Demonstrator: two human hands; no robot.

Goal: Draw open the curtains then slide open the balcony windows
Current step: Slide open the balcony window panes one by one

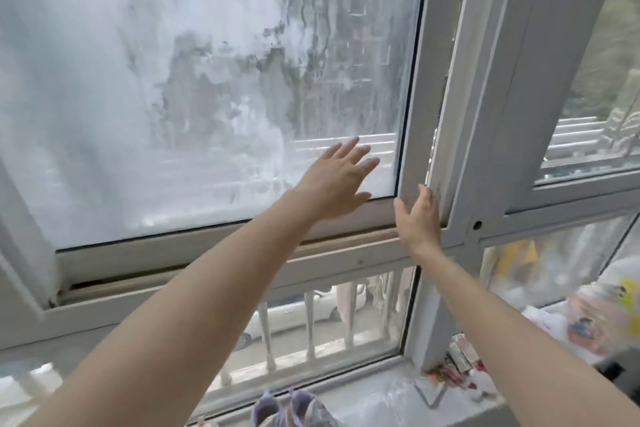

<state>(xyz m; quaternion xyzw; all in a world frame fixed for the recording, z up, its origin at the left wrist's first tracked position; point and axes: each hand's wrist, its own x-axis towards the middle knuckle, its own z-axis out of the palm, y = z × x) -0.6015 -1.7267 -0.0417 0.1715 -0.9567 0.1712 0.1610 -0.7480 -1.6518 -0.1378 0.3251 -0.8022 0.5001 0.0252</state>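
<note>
A sliding window sash [410, 135] with a white frame and fogged, streaked glass [207, 80] fills the middle of the view. My left hand [337, 178] lies flat with fingers spread on the lower right corner of that glass. My right hand [417, 218] rests open against the sash's right upright, fingers up along its edge near the bottom corner. A narrow gap shows between that upright and the fixed frame post [498, 114] to its right. The bottom track [242, 263] runs below the sash. No curtain is visible.
Below the sash a fixed lower pane [311, 322] shows white railing bars and a white car outside. The sill holds purple fabric [291, 409], small packets [460, 360] and plastic bags [595, 315] at the right. Another pane [595, 80] stands at the right.
</note>
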